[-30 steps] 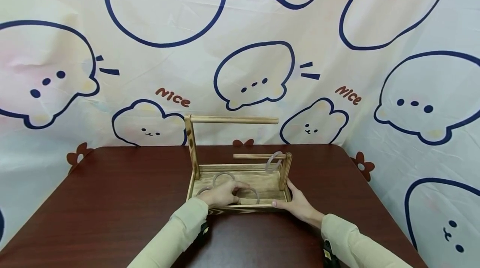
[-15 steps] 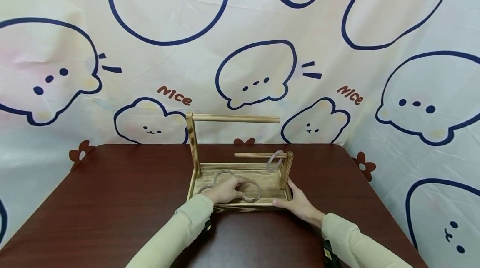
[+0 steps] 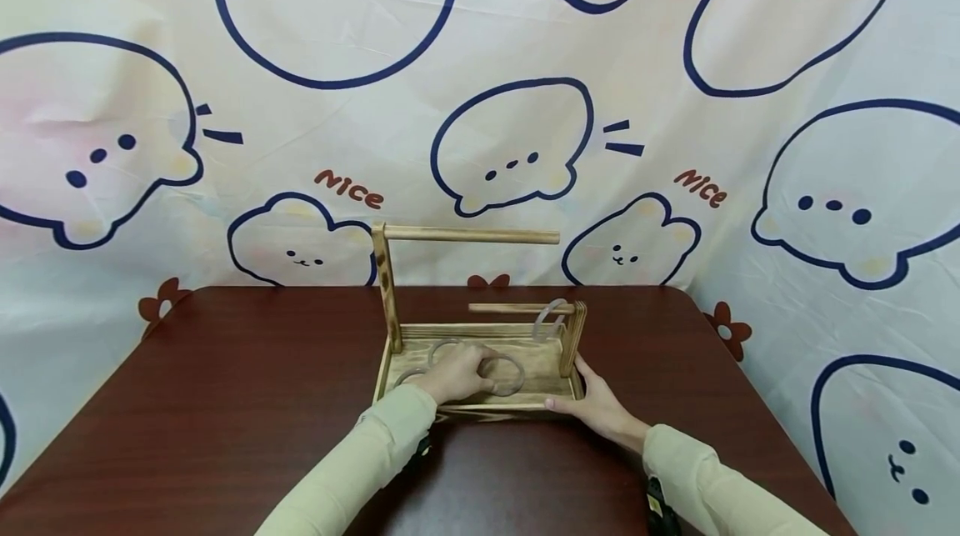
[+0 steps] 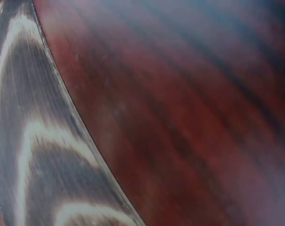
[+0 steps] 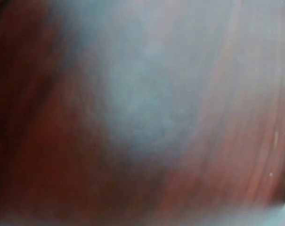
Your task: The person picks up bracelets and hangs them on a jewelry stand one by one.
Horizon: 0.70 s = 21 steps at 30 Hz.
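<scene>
In the head view my left hand (image 3: 456, 373) pinches a translucent bangle (image 3: 522, 372) between thumb and fingers over the tray of a wooden stand (image 3: 536, 394). Two more bangles lie in the tray beside that hand, one behind it (image 3: 432, 351) and one at its left (image 3: 405, 374), both partly hidden. My right hand (image 3: 600, 409) grips the tray's right end, thumb at the front rim and fingers round the side. Another bangle (image 3: 537, 326) hangs on the stand's short lower bar (image 3: 502, 309). The tray's dark-grained side (image 4: 43, 141) fills the left of the left wrist view.
A tall post (image 3: 387, 294) at the tray's left carries a long upper bar (image 3: 472, 234). The short bar's post (image 3: 572, 344) rises at the right. All stands on a dark red-brown table (image 3: 262, 386), before a printed cloth (image 3: 375, 136). The right wrist view shows blurred tabletop (image 5: 85, 155).
My left hand has moved a little right and up with the bangle, which shows more fully beside the fingers. My right hand stays on the tray's right end.
</scene>
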Tool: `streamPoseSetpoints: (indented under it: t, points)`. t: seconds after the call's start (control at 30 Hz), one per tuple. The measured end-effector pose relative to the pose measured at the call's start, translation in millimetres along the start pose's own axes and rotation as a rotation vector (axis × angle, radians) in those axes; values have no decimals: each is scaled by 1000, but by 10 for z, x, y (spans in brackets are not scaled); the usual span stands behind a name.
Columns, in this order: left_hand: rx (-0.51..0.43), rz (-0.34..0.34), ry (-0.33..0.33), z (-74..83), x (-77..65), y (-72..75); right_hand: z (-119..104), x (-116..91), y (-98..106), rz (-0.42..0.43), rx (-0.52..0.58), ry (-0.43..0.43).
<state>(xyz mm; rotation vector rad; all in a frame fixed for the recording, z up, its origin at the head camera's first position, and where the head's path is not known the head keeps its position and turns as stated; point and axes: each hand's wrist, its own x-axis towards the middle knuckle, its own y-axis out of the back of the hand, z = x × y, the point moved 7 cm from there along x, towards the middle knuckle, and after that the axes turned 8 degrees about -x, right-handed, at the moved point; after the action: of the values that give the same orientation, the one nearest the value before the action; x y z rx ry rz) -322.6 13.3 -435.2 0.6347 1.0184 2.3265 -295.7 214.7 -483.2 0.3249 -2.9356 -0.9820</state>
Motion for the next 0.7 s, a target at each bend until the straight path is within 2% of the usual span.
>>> streamPoseSetpoints:
  t: [0.07,0.13,0.23,0.37,0.57,0.63,0.7]
  points:
    - [-12,8,5,2,-2,10,-21,3,7,3,4,13]
    - [-36,11,39,-9,7,0,-35,3,10,1,9,23]
    - [-126,-6,137,3,4,-33,-44,0,15,1,13,25]
    - [-227,-33,213,-62,24,-138,-27,-9,9,-3,6,11]
    - [-215,-64,237,-29,37,-177,-221,-100,45,-17,7,0]
    - [-202,-76,236,-15,43,-183,-236,-104,50,-16,3,0]
    - [-178,-91,239,-20,48,-199,-139,-53,27,-7,2,4]
